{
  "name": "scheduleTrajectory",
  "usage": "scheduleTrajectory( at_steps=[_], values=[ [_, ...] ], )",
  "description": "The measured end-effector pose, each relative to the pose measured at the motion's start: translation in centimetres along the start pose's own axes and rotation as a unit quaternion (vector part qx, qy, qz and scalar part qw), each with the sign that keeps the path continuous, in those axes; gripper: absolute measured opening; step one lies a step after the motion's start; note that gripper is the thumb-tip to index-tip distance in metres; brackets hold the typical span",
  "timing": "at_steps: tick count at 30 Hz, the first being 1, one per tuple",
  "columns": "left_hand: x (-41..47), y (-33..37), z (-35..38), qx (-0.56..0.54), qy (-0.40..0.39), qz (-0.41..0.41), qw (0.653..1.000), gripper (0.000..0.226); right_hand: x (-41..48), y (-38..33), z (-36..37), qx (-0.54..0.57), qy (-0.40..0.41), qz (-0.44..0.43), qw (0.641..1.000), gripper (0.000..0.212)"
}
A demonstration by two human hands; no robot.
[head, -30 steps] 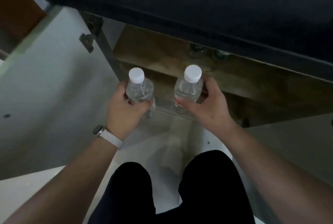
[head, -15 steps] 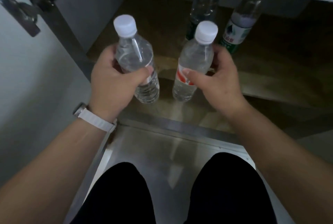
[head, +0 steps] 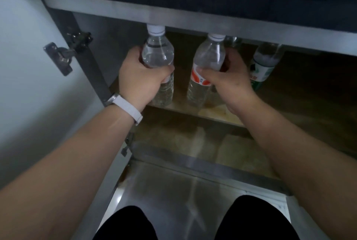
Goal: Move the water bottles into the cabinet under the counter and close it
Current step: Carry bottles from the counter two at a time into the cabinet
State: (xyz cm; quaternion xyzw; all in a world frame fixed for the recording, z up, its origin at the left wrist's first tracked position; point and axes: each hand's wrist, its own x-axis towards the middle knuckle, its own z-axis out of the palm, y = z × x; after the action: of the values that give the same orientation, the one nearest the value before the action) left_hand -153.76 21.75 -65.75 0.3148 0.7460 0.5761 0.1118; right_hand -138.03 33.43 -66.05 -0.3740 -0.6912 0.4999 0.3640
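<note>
My left hand (head: 140,79) grips a clear water bottle (head: 159,54) with a white cap. My right hand (head: 229,77) grips a second clear bottle (head: 207,60) with a red and white label. Both bottles stand upright with their bases at the front edge of the wooden shelf (head: 289,102) inside the open cabinet. Their caps reach up to the cabinet's grey top rail (head: 193,21). A green-labelled bottle (head: 263,65) stands on the shelf to the right, and part of another bottle (head: 232,42) shows behind my right hand.
The white cabinet door (head: 29,65) hangs open on the left, with a metal hinge (head: 65,54) on its inner side. A lower wooden floor of the cabinet (head: 193,139) lies under the shelf. My knees (head: 257,218) are at the bottom, above a grey floor.
Both hands have carried the bottles forward and down into the cabinet; the bottles have gone from held in the air to standing at the shelf's front edge.
</note>
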Motion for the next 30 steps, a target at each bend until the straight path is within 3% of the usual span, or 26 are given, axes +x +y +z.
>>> scheduleTrajectory(
  at_steps=[7, 11, 24, 30],
  values=[
    [1.3, -2.0, 1.1, 0.045, 0.001, 0.023, 0.999, 0.057, 2.4, 1.8, 1.7, -0.022, -0.013, 0.012, 1.000, 0.064],
    [0.8, -3.3, 1.7, 0.070, -0.002, 0.035, 0.997, 0.063, 2.2, 2.9, 2.3, -0.038, -0.035, 0.013, 0.999, 0.075],
    [-0.4, -6.6, 2.4, 0.068, -0.034, 0.004, 0.997, 0.065, 1.0, 5.8, 3.2, -0.107, -0.034, 0.032, 0.993, 0.081],
    [0.6, -7.7, 3.5, 0.090, -0.022, 0.017, 0.996, 0.068, 2.4, 6.6, 3.5, -0.139, -0.025, 0.022, 0.990, 0.070]
  ],
)
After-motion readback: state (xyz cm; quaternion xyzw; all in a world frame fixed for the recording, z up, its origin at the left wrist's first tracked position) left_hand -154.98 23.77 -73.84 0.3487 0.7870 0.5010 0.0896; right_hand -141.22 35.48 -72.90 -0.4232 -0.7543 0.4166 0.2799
